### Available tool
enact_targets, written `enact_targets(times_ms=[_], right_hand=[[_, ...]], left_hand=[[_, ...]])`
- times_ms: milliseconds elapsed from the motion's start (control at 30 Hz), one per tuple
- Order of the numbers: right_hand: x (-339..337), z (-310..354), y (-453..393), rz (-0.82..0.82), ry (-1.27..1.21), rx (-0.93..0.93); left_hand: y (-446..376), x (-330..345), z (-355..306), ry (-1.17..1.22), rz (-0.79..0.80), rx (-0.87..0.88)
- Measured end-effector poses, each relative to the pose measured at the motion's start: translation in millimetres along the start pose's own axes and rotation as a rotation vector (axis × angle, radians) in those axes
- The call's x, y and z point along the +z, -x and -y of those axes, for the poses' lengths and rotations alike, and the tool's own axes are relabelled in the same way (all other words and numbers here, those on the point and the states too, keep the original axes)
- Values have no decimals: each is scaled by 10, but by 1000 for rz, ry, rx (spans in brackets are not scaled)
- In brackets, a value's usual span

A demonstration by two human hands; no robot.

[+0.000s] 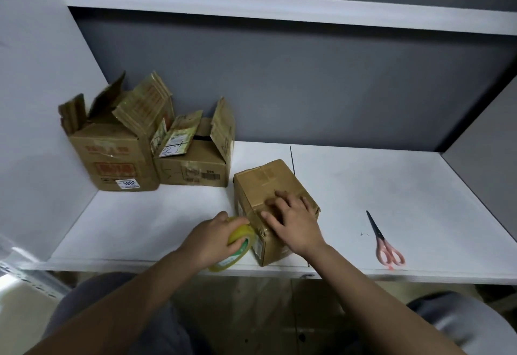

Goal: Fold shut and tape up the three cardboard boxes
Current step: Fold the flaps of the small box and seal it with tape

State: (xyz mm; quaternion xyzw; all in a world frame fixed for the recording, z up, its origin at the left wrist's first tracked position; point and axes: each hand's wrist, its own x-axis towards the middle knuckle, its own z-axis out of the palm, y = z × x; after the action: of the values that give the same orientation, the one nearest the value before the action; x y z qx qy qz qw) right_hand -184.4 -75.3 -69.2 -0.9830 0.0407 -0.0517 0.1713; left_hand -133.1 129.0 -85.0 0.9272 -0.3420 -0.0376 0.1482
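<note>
Two hands at the closed brown cardboard box (275, 209) near the white shelf's (363, 187) front edge; right hand (293, 221) spread flat on its top; left hand (215, 238) grips the yellow tape roll (235, 248) against its side; two open-flapped boxes (112, 142) (195, 156) wait back left; pink-handled scissors (384, 242) lie right.

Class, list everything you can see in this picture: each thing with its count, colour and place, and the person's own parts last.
open cardboard boxes: two, brown, back left of the shelf, side by side, flaps up
closed cardboard box: one, brown, front centre, flaps folded down
roll of tape: one, yellow-green, against the closed box's left front edge
scissors: one pair, pink handles, front right of the shelf
shelf: one, white surface, grey wall behind
upper shelf: one, white, above
left hand: grips the tape roll
right hand: flat, pressing on the closed box's top
</note>
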Motion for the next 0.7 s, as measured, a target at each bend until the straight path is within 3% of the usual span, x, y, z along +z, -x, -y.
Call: enact_targets(times_ms=[100, 233, 533, 700], right_hand=[[100, 166, -41, 62, 138, 117], [177, 112, -7, 66, 283, 83], [217, 176, -52, 16, 356, 46], [306, 181, -115, -66, 202, -5]], left_hand=[[31, 61, 0, 161, 15, -59], [99, 110, 0, 464, 33, -173], [323, 311, -94, 343, -180, -86], [244, 268, -60, 250, -173, -45]])
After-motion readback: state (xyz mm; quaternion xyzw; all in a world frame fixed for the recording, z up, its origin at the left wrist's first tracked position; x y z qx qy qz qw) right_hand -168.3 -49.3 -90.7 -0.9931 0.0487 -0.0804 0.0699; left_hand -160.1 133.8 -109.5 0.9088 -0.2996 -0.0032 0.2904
